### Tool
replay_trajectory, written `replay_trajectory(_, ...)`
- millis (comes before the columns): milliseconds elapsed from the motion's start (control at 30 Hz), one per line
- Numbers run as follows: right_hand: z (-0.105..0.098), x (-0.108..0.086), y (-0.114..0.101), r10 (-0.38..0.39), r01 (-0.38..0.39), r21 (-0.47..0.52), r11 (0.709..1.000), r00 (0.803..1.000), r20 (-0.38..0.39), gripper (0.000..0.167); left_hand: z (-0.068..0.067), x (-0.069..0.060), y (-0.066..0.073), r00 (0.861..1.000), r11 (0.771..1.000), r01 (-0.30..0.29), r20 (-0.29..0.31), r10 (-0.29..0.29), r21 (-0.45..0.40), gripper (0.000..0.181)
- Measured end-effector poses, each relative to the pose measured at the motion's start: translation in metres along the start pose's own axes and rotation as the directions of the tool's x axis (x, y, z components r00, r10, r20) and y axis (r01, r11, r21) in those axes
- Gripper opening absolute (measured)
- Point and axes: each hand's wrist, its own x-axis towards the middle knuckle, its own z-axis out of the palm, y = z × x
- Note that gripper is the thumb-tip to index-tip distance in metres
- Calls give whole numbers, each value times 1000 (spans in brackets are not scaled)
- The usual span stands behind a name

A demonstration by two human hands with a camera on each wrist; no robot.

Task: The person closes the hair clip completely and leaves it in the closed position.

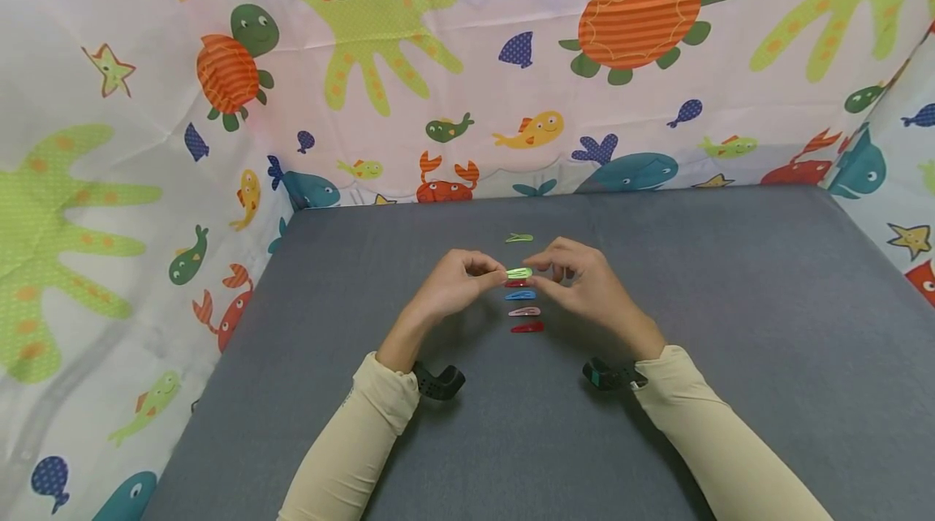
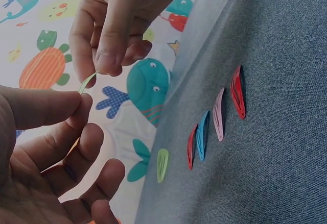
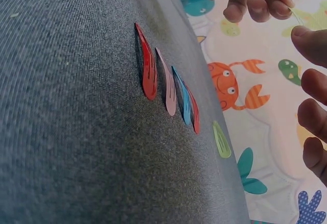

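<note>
A light green snap hair clip (image 1: 519, 273) is held above the table between the thumb and index finger of my left hand (image 1: 466, 282). My right hand (image 1: 584, 286) faces it from the other side; its thumb tip is at the clip's free end, while its index finger stands apart from the thumb. Beneath the hands lie a red hair clip (image 2: 191, 147), a blue hair clip (image 2: 202, 136), a pink hair clip (image 2: 219, 115) and another red hair clip (image 2: 238, 92) in a row. Farther back lies a second green hair clip (image 3: 222, 140).
The grey cloth-covered table (image 1: 730, 302) meets a white curtain (image 1: 453, 83) printed with sea animals at its back and sides. A black band with a camera is on each wrist, the left band (image 1: 438, 382) and the right band (image 1: 609, 375).
</note>
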Motion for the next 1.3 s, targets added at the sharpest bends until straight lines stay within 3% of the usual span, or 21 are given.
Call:
replay_trajectory(233,0,0,-1,5,-4,-22,1000,1000,5,20,2,1,-1,1000,1000,-7,-6,7,6,22)
replay_trajectory(500,1,-1,1,40,-40,-45,998,999,3,18,5,5,-9,987,986,-125,-90,136,112,12)
replay_trajectory(633,2,-1,3,53,-53,-71,996,999,6,16,6,5,-9,977,978,-152,-126,171,145,11)
replay_trajectory(1300,6,-2,10,87,-85,-84,993,996,23,13,8,8,-12,971,960,-160,-136,195,229,6)
